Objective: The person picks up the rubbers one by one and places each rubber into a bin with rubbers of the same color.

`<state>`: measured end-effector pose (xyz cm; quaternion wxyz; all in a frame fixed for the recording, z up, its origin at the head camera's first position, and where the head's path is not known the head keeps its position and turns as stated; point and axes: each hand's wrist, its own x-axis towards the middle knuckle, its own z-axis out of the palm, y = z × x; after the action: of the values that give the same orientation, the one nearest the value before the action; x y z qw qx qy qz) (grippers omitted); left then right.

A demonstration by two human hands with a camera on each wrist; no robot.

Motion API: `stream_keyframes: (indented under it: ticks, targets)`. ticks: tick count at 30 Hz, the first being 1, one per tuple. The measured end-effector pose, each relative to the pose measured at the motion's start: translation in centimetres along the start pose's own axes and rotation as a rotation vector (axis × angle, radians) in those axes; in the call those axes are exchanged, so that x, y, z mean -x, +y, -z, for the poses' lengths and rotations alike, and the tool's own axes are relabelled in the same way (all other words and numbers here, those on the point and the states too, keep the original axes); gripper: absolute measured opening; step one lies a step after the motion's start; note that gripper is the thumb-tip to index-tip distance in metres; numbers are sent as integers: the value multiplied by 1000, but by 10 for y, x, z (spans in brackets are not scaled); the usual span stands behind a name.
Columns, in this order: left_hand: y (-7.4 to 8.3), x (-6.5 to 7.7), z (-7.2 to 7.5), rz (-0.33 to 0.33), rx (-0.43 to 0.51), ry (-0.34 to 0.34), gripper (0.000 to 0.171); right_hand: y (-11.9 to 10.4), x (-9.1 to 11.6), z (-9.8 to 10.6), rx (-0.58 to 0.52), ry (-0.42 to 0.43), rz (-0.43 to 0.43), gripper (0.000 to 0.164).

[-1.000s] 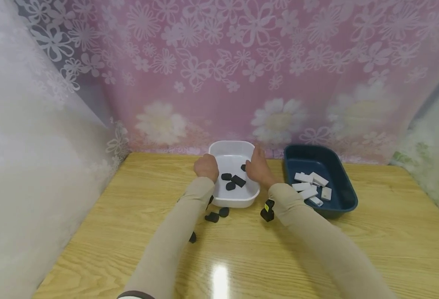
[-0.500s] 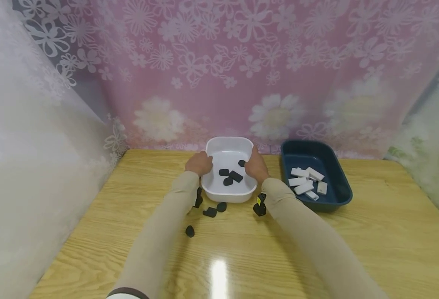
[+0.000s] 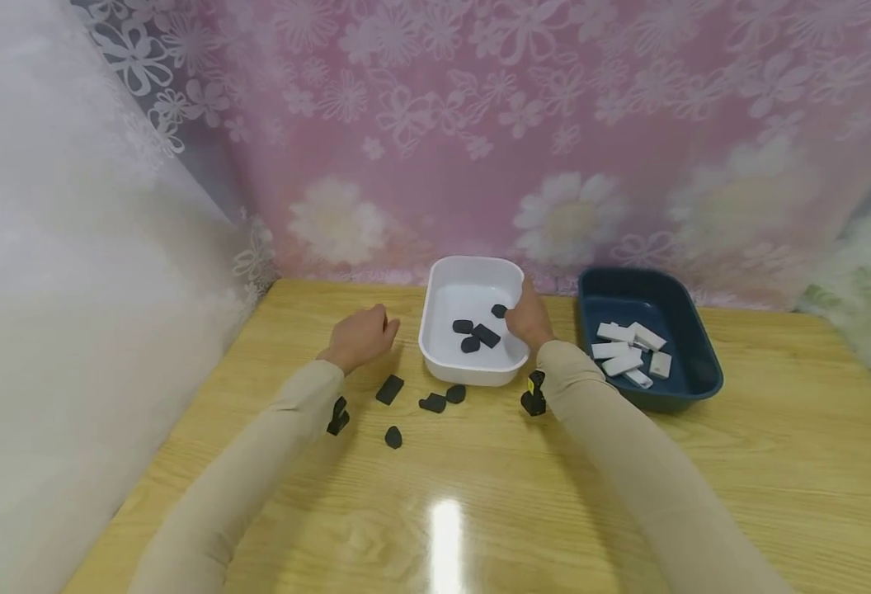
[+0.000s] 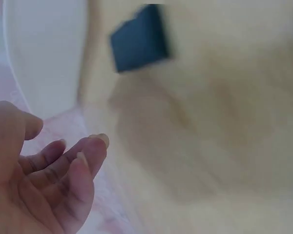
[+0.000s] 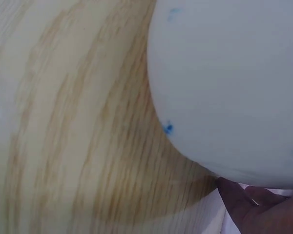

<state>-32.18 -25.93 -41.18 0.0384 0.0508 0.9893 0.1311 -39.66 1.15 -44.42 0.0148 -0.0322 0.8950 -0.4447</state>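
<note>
A white plastic tub stands at the middle back of the table with several small black pieces inside. My right hand grips its right rim; in the right wrist view the fingers meet the tub's edge from below. To the left of the tub, my left hand hovers over the table, apart from everything. Its loosely bent fingers hold nothing in the left wrist view. Nearest to it lies a black rectangular block, with more black pieces in front of the tub.
A dark blue tub holding several white blocks stands to the right of the white one. One black piece lies closer to me on the wooden table. A pink flowered curtain hangs behind the table.
My left hand has let go of the white tub's left rim and moved left, revealing the black rectangular block. The right hand keeps its grip on the right rim.
</note>
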Motion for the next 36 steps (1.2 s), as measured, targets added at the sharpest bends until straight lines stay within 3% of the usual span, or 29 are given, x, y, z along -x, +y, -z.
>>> stream_keyframes:
  ticks: [6, 11, 16, 21, 27, 36]
  targets:
    - [-20, 39, -3, -60, -31, -37, 32, -2, 1, 0, -13, 5, 3, 75]
    - [-23, 66, -9, -146, -43, -46, 35, -6, 3, 2, -16, 6, -12, 76]
    - [-23, 85, -16, -164, -54, -39, 40, -8, 5, 1, -16, 2, -26, 76]
    - [-18, 89, -22, -171, -69, -23, 43, -9, 7, -3, 0, 10, -28, 74]
    - [-5, 78, -28, -206, -111, -19, 38, -8, 9, -2, 29, 13, -50, 74]
    - [4, 64, -26, -85, -65, -14, 25, -16, 13, 0, 57, 11, -54, 75]
